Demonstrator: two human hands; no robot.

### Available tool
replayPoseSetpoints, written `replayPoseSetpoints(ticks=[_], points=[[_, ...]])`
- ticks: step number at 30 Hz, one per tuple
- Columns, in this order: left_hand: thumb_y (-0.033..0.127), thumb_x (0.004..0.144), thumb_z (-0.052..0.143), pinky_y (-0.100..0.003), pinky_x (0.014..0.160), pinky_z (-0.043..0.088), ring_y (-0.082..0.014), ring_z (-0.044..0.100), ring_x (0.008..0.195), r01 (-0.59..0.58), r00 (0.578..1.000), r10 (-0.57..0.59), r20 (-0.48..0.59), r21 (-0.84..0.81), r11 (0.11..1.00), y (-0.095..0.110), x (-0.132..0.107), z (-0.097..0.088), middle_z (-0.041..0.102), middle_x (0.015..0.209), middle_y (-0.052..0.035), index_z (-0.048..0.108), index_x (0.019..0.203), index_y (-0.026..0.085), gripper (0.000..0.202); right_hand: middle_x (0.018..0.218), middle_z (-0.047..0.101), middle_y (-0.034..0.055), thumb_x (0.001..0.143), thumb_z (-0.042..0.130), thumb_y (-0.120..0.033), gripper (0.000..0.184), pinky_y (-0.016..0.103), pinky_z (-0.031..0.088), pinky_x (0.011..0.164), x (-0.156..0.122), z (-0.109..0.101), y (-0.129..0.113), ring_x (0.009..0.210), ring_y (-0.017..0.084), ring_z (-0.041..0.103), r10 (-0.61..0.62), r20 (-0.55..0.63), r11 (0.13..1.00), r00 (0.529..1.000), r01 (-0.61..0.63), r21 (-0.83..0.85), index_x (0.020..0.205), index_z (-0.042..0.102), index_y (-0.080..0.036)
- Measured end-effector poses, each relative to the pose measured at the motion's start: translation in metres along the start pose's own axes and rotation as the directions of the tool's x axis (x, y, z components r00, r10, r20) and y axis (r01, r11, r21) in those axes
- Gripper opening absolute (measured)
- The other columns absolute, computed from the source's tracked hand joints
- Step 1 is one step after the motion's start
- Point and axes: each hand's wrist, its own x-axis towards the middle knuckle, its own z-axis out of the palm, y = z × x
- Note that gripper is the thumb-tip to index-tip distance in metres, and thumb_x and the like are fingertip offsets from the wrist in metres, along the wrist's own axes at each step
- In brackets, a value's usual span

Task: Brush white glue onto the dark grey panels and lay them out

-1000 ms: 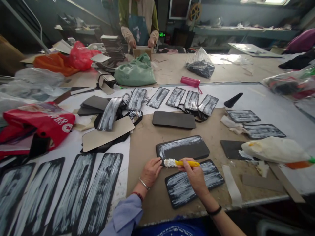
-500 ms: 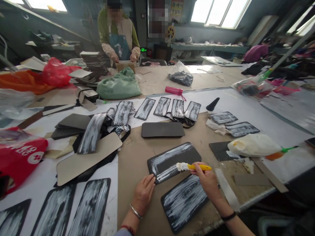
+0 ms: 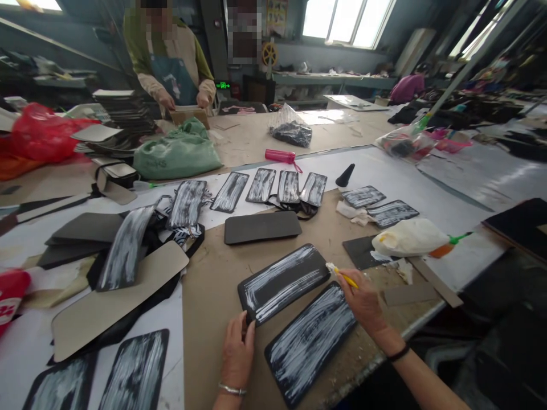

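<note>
A black rounded panel (image 3: 284, 279) lies at an angle before me, streaked white along its long sides and left end, with a dark bare middle. My left hand (image 3: 237, 348) is closed at its near left corner, thumb and fingers either side of the edge. Wrapped round a yellow-handled brush (image 3: 349, 279), my right hand (image 3: 365, 303) is at the panel's right end. White paste coats the bristles, which are at that edge; contact is unclear. Beneath my right hand, nearer me, is a second black panel (image 3: 310, 347), streaked white nearly all over.
A stack of plain dark panels (image 3: 262, 228) sits beyond the work. White-streaked panels (image 3: 231, 192) line the back and left. At right are a whitish bag (image 3: 408, 237) and grey strips (image 3: 410, 293). Across the table, a co-worker (image 3: 175, 68) handles a brown piece.
The brush has moved right along the near side to the panel's right end, leaving a longer white streak. My left hand has shifted to grasp the corner. The view has swung right.
</note>
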Motion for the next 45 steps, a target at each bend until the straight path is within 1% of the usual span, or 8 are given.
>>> replayPoseSetpoints(ticks=[6,14,19,24,29,36,40,45], points=[[0.053,0.062,0.053,-0.043,0.077,0.049,-0.0257,0.062,0.078,0.486,0.874,-0.477,0.09,-0.165,0.858,0.01,0.012,0.005,0.066,0.082,-0.0105,0.066,0.089,0.013,0.05,0.092,0.063,0.0107,0.095,0.04,-0.026,0.023,0.033,0.055,0.077,-0.028,0.023,-0.04,0.086,0.021,0.063,-0.173,0.072,0.984,0.982,0.176,-0.033,0.104,0.059,-0.017],[0.046,0.055,0.059,-0.04,0.076,0.047,-0.0242,0.062,0.074,0.598,0.796,-0.591,0.13,-0.315,0.737,0.023,0.02,-0.001,0.067,0.074,-0.0079,0.066,0.082,0.014,0.042,0.094,0.062,0.0117,0.091,0.044,-0.013,0.025,0.03,0.056,0.073,-0.065,0.036,-0.123,0.088,0.021,0.063,-0.277,0.174,0.929,0.945,0.217,0.301,0.113,0.055,-0.018],[0.042,0.048,0.064,-0.031,0.06,0.046,-0.0167,0.056,0.06,0.652,0.746,-0.639,0.188,-0.402,0.643,0.022,0.028,0.002,0.06,0.059,-0.0016,0.06,0.068,0.016,0.032,0.095,0.063,0.0099,0.091,0.043,-0.013,0.025,0.03,0.056,0.075,-0.071,0.036,-0.146,0.088,0.02,0.062,-0.228,0.218,0.861,0.949,0.092,0.5,0.112,0.056,-0.02],[0.034,0.046,0.066,-0.025,0.047,0.04,-0.0111,0.049,0.048,0.697,0.707,-0.656,0.262,-0.41,0.588,0.022,0.036,0.0,0.053,0.051,0.0024,0.056,0.059,0.017,0.024,0.091,0.064,0.0082,0.091,0.047,-0.023,0.017,0.032,0.055,0.076,-0.055,0.04,-0.141,0.086,0.02,0.063,0.005,0.276,0.812,0.961,-0.165,0.56,0.098,0.062,-0.02],[0.028,0.048,0.066,-0.023,0.046,0.039,-0.0091,0.047,0.047,0.708,0.694,-0.667,0.272,-0.425,0.564,0.025,0.037,-0.002,0.054,0.05,0.0028,0.056,0.058,0.016,0.019,0.088,0.064,0.0083,0.089,0.049,-0.042,0.028,0.032,0.058,0.066,-0.041,0.061,-0.127,0.071,0.02,0.066,0.298,0.436,0.635,0.849,-0.517,0.574,0.091,0.062,-0.017],[0.035,0.045,0.068,-0.025,0.05,0.04,-0.0103,0.049,0.05,0.699,0.702,-0.664,0.258,-0.427,0.573,0.022,0.035,0.0,0.056,0.053,0.0016,0.058,0.06,0.015,0.026,0.086,0.064,0.0086,0.085,0.051,-0.05,0.033,0.037,0.057,0.072,-0.021,0.053,-0.104,0.075,0.023,0.065,0.34,0.289,0.766,0.895,-0.442,0.467,0.087,0.062,-0.018],[0.043,0.042,0.069,-0.027,0.052,0.042,-0.0126,0.051,0.052,0.695,0.708,-0.658,0.256,-0.415,0.587,0.022,0.034,-0.001,0.057,0.054,0.0003,0.058,0.059,0.016,0.034,0.087,0.065,0.0078,0.086,0.05,-0.051,0.034,0.034,0.058,0.066,-0.02,0.059,-0.104,0.071,0.021,0.066,0.355,0.396,0.649,0.847,-0.528,0.548,0.087,0.061,-0.018],[0.05,0.038,0.071,-0.029,0.054,0.044,-0.0142,0.051,0.053,0.685,0.721,-0.642,0.26,-0.405,0.605,0.024,0.035,-0.002,0.057,0.053,-0.0002,0.058,0.06,0.016,0.043,0.083,0.066,0.0087,0.077,0.054,-0.062,0.046,0.037,0.057,0.068,0.005,0.05,-0.039,0.07,0.024,0.067,0.514,0.256,0.688,0.818,-0.572,0.447,0.087,0.059,-0.017]])
